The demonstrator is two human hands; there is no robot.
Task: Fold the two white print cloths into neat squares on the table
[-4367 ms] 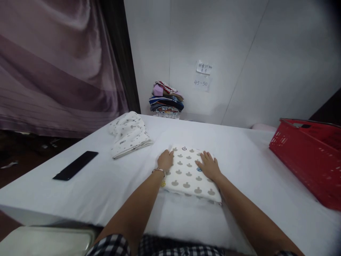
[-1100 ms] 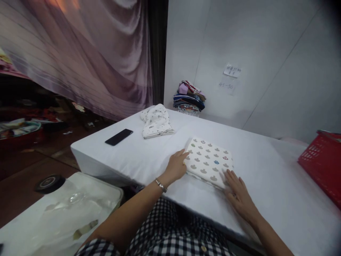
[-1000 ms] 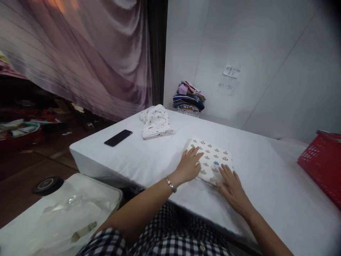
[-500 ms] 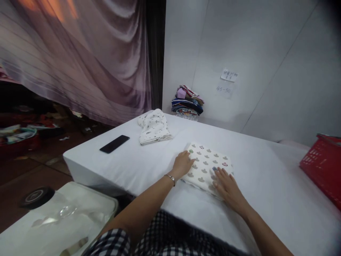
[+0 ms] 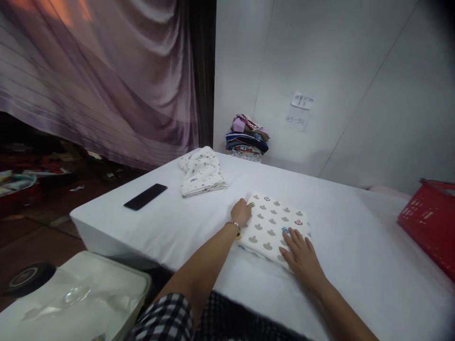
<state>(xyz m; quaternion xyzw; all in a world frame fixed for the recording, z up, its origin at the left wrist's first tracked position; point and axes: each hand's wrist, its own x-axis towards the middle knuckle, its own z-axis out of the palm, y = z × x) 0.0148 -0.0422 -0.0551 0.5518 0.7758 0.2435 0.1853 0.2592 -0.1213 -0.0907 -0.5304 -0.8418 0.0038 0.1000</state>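
A folded white cloth (image 5: 272, 222) printed with grey mushroom-like shapes and a few coloured ones lies flat on the white-covered table (image 5: 341, 227). My left hand (image 5: 241, 212) is closed at the cloth's left edge, fingers curled over it; the fingertips are partly hidden. On its lower right part rests my right hand (image 5: 301, 252), open and flat with fingers spread. Farther back and to the left sits another white cloth (image 5: 203, 173) with small dark prints, partly folded and rumpled on top.
A black phone (image 5: 146, 196) lies near the table's left edge. Stacked folded clothes (image 5: 248, 137) stand at the back by the wall. A red plastic basket (image 5: 428, 225) is at the right. Left of my body is a pale plastic lid or bin (image 5: 88, 293); a curtain (image 5: 142, 80) hangs behind.
My left hand has gone from lying spread on the cloth to curling around its left edge. My right hand stays flat on the cloth. The view has shifted slightly.
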